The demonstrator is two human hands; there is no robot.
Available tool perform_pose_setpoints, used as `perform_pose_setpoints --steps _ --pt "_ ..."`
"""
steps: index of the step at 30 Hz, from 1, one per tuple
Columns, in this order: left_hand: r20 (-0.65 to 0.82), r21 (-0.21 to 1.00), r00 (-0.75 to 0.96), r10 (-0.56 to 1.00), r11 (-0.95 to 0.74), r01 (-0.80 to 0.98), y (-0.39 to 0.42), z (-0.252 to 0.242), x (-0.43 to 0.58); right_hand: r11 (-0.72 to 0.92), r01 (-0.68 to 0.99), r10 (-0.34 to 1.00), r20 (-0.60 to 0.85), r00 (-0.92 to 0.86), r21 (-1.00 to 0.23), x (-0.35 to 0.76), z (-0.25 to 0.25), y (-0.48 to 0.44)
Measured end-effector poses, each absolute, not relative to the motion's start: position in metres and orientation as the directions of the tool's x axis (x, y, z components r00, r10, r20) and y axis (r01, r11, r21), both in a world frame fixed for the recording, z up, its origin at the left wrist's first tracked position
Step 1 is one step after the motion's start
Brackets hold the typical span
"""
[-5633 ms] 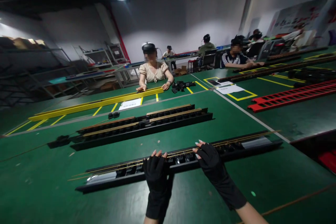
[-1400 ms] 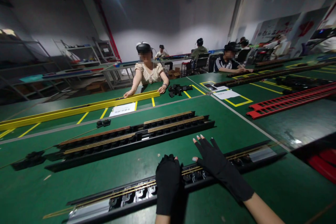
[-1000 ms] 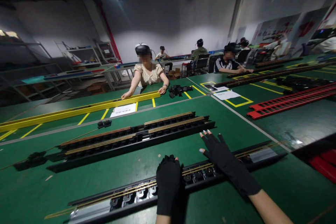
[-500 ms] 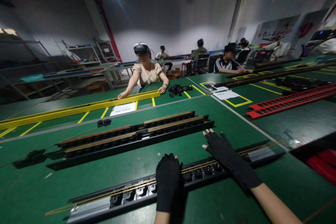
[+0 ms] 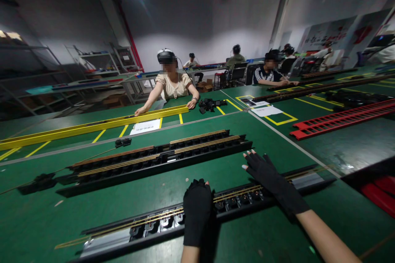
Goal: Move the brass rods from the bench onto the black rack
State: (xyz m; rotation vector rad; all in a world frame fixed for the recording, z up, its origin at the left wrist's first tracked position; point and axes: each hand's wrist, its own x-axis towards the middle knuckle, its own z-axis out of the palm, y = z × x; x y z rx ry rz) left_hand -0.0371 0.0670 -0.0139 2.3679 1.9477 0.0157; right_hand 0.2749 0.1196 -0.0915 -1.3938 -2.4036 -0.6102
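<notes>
A long black channel (image 5: 243,210) lies slantwise on the bench before me, with thin brass rods (image 5: 157,218) running along it over a row of black clips. My left hand (image 5: 197,209), in a black fingertip-free glove, rests across its middle. Those fingers curl down over the channel and the rods, their tips mostly hidden. Further right, my right hand (image 5: 265,174) is gloved the same way and reaches over the channel. Its fingers are spread, holding nothing, with the tips beyond the far edge. Silvery plates (image 5: 108,241) show at the channel's ends.
A second black channel assembly (image 5: 197,157) with brass rods lies beyond. Across the green bench (image 5: 308,230), a person (image 5: 174,86) touches a yellow beam (image 5: 92,132). Black parts (image 5: 211,105) sit nearby. Red ladder-like rails (image 5: 342,119) lie on the right.
My right hand has shifted slightly to the right, fingers still spread. My left hand stays in place on the channel. The person opposite has slid one hand a little left along the yellow beam.
</notes>
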Motion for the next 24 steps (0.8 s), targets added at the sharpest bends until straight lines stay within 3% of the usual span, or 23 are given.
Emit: perform_pose_setpoints --steps 13,20,24 --pt "-0.013 0.045 0.241 0.97 -0.24 0.97 0.063 -0.009 -0.04 0.394 0.911 0.814 0.413 -0.408 0.123 0.289 -0.08 0.123" --pt "-0.009 0.011 0.251 0.968 -0.251 0.968 0.063 -0.013 -0.04 0.43 0.885 0.746 0.481 -0.46 0.179 0.299 -0.091 0.119" --pt "-0.008 0.001 0.26 0.966 -0.26 0.966 0.06 -0.011 -0.04 0.444 0.884 0.765 0.451 -0.46 0.149 0.308 -0.085 0.123"
